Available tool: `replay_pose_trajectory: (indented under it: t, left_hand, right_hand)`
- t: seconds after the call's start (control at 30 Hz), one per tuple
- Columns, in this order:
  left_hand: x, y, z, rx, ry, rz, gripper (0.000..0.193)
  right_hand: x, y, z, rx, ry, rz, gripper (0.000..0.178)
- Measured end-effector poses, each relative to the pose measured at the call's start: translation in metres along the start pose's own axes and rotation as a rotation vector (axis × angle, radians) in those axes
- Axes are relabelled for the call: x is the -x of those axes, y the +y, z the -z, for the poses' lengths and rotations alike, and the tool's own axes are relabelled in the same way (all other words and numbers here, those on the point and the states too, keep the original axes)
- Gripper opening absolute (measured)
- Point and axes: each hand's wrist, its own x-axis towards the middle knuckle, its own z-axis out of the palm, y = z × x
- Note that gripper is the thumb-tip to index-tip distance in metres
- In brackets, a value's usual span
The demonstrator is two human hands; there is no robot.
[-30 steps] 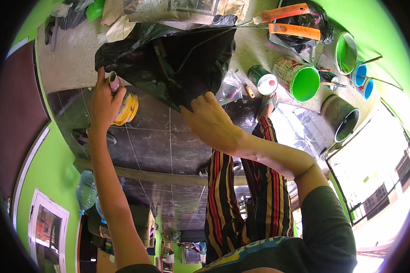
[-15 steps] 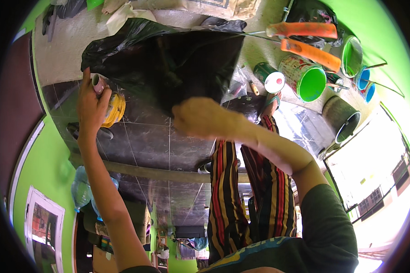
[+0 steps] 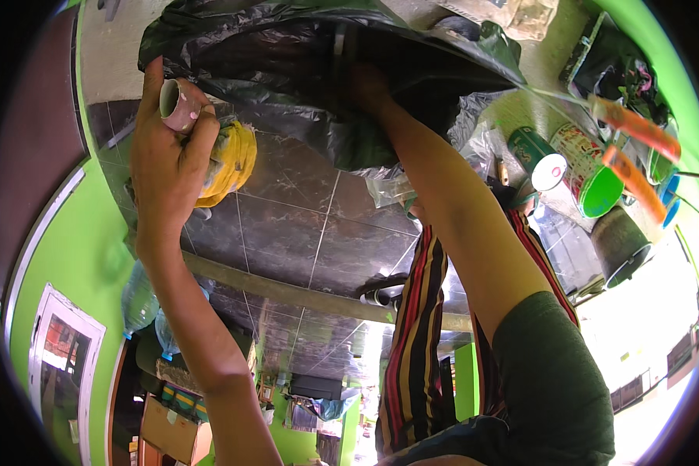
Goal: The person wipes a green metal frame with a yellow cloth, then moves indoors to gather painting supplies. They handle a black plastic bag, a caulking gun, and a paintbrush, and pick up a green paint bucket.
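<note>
My left hand point(image 3: 167, 159) is closed around a short pinkish tube point(image 3: 182, 107), with its forefinger against the left rim of a large black plastic bag point(image 3: 248, 70). Right beside that hand is a yellow, ribbed cloth-like thing point(image 3: 231, 165); I cannot tell whether it is held too. My right forearm reaches into the mouth of the bag, and my right hand point(image 3: 369, 89) is in its dark inside, fingers hidden. At the bag's right corner, thin metal rods run to two orange handles point(image 3: 637, 128), which are blurred.
To the right stand a green can point(image 3: 530, 151) with a white lid, a paint bucket point(image 3: 575, 167) with a bright green inside and a dark bucket point(image 3: 620, 245). Another black bag point(image 3: 621, 70) lies at the far right. A raised strip point(image 3: 287, 293) crosses the dark tiles.
My right hand has moved from in front of the bag into its mouth. The bag now sits higher in view and wider. My left hand still holds the pinkish tube.
</note>
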Motion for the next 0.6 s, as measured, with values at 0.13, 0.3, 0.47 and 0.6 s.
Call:
replay_pose_trajectory:
  t: [0.13, 0.3, 0.47, 0.6]
  left_hand:
    - [0.003, 0.000, -0.010, 0.041, 0.037, -0.014, 0.025]
    - [0.007, -0.002, -0.008, 0.066, 0.079, -0.096, 0.022]
    - [0.017, 0.004, -0.013, 0.201, 0.045, -0.020, 0.037]
    - [0.024, 0.016, -0.019, 0.111, 0.055, 0.000, 0.060]
  right_hand:
    - [-0.007, 0.010, -0.011, -0.065, 0.097, -0.041, 0.035]
    - [-0.002, 0.011, 0.005, 0.045, 0.059, 0.022, 0.034]
    - [0.081, 0.013, 0.087, -0.898, -0.118, 0.084, 0.022]
    - [0.138, -0.001, 0.161, -1.339, -0.439, -0.162, 0.013]
